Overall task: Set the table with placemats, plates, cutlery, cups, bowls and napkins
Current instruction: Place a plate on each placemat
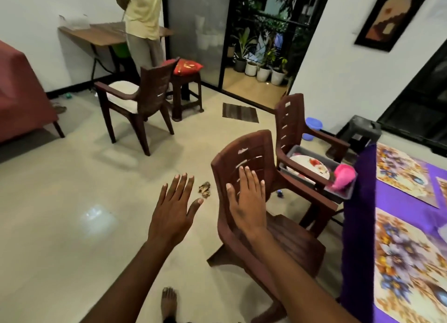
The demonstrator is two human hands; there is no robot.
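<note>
The table point(362, 201) at the right wears a purple cloth with floral placemats point(401, 257) point(404, 175) laid on it. On the seat of a brown armchair point(300, 126) beside the table sits a grey tray point(341, 192) holding a white patterned plate point(312, 167) and a pink cup point(343, 177). My left hand point(174, 209) is held out over the floor, fingers straight, holding nothing. My right hand point(246, 196) is stretched out flat in front of the backrest of a nearer brown chair point(263, 221); whether it touches the chair is unclear.
A third brown chair point(137, 95) and a stool with a red cushion point(186, 67) stand mid-room. A person in a yellow shirt point(142, 10) stands at a wall desk. A scrap point(205, 189) lies on the tiled floor. My bare foot point(169, 303) shows below.
</note>
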